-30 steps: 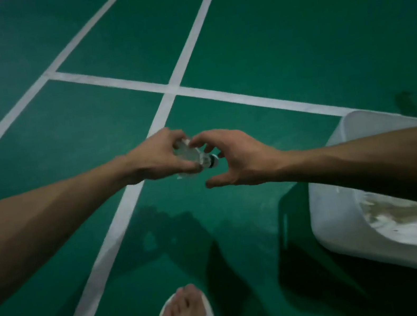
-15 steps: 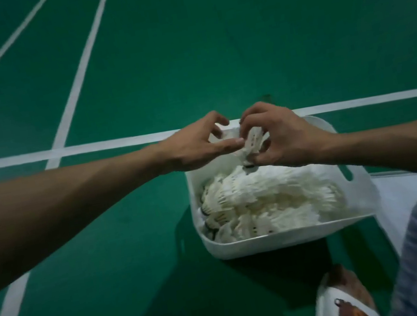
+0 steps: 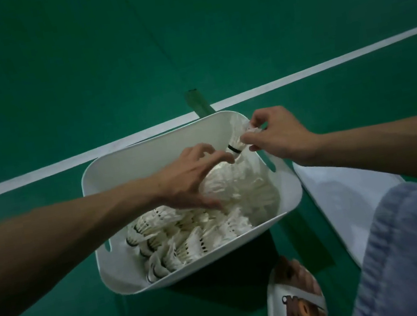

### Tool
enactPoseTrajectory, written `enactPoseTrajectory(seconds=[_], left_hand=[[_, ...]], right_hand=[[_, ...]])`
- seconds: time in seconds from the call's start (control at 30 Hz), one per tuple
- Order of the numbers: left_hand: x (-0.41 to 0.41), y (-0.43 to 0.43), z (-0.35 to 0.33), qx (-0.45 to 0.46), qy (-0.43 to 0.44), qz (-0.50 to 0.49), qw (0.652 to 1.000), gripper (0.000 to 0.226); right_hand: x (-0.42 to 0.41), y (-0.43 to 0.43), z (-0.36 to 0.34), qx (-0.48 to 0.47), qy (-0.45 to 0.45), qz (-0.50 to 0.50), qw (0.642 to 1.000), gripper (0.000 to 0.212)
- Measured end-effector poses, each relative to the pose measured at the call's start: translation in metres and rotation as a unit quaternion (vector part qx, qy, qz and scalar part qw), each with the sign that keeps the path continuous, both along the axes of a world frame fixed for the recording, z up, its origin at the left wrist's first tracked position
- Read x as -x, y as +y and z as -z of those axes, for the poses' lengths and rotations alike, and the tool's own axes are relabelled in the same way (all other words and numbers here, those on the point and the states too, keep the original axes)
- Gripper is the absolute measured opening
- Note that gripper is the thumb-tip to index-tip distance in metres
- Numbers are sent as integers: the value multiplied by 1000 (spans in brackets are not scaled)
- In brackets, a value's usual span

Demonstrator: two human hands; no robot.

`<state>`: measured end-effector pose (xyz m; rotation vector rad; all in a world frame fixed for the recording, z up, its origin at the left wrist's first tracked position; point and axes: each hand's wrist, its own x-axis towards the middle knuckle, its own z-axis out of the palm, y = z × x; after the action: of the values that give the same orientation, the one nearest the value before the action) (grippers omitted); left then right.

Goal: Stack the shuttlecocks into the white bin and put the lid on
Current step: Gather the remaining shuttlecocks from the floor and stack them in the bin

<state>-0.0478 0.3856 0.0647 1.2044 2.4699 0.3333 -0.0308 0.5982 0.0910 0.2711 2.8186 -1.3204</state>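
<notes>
Pinching a shuttlecock [image 3: 241,142] over the far corner of the white bin [image 3: 145,152], the right hand [image 3: 279,137] should nest it cork-first into the stack [image 3: 234,184] that the left hand [image 3: 191,180] grips steady inside; the lid [image 3: 346,189] lies just beside.

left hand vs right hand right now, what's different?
Grasp: the left hand spreads its fingers round a stack of shuttlecocks; the right hand pinches a single shuttlecock by its feathers.
Place: the left hand is over the middle of the white bin; the right hand is at its far right corner, by the rim.
Shared: both are bare and handle shuttlecocks at the bin.
</notes>
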Motion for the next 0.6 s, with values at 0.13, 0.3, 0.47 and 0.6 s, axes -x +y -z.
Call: enactPoseTrajectory(seconds=[0.13, 0.3, 0.47, 0.6], left_hand=[[1, 25, 11, 65, 35, 31, 997, 96], [8, 37, 20, 37, 0, 37, 999, 88], [16, 23, 17, 1, -19, 7, 1000, 71], [20, -1, 14, -31, -18, -21, 999, 65]], right_hand=[[0, 1, 7, 59, -10, 22, 998, 16], [-3, -1, 11, 24, -14, 17, 999, 15], [-4, -3, 9, 39, -3, 26, 999, 19], [-4, -5, 9, 90, -15, 55, 994, 16]])
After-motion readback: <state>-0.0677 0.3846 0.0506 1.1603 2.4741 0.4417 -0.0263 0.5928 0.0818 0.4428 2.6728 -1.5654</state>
